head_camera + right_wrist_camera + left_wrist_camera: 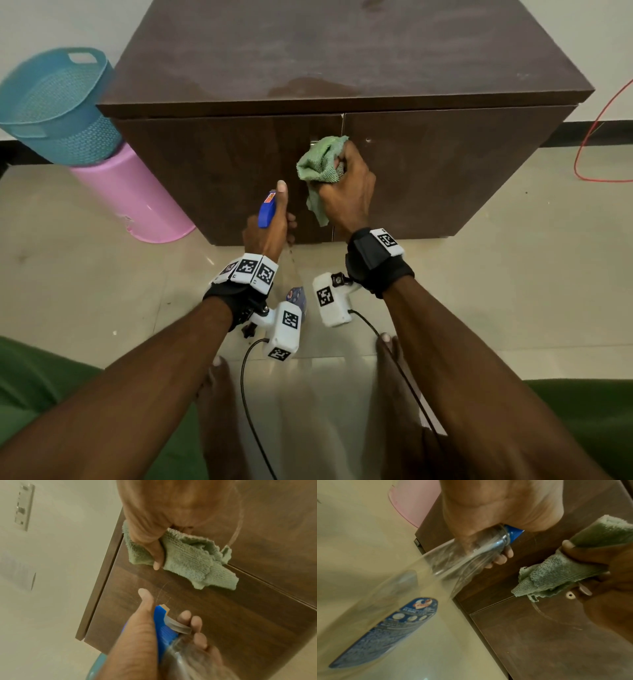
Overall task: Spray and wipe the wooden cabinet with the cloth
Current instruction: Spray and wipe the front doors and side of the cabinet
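A dark brown wooden cabinet with two front doors stands on the floor ahead; its top shows a wet patch near the front edge. My left hand grips a clear spray bottle with a blue trigger head, nozzle facing the left door, fingers round the trigger. My right hand grips a bunched green cloth against the doors' centre seam, near a small metal handle. In the right wrist view the cloth lies on the wood; in the left wrist view the cloth hangs below the fist.
A teal mesh basket sits on an upturned pink bucket left of the cabinet. A red cable loops on the tiled floor at the right. My bare feet stand close in front of the cabinet.
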### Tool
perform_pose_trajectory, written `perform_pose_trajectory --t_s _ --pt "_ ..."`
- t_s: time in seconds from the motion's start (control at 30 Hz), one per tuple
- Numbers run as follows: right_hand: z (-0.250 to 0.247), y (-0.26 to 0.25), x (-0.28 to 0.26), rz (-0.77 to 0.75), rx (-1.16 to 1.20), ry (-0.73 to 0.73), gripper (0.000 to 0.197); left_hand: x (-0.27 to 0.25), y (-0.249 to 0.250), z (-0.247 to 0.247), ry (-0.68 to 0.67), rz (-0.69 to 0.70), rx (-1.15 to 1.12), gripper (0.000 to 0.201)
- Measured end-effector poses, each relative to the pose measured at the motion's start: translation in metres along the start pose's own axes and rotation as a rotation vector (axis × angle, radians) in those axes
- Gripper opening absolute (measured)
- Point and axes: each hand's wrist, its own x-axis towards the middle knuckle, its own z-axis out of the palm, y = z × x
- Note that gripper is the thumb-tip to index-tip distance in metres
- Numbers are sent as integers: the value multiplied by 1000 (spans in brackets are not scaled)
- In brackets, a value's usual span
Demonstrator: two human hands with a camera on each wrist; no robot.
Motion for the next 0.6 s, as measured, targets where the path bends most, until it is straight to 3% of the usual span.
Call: perform_pose_trajectory --t_s 0.17,0.43,0.6 --pt "17 8 -15 -209 -268 28 26 0 11 4 -13 46 -10 55" --pt "15 -1 -24 -119 -121 185 22 -3 18 -10 12 70 -17 62" --pt "24 -42 -37 -146 -58 -19 24 -12 26 -36 66 160 85 45"
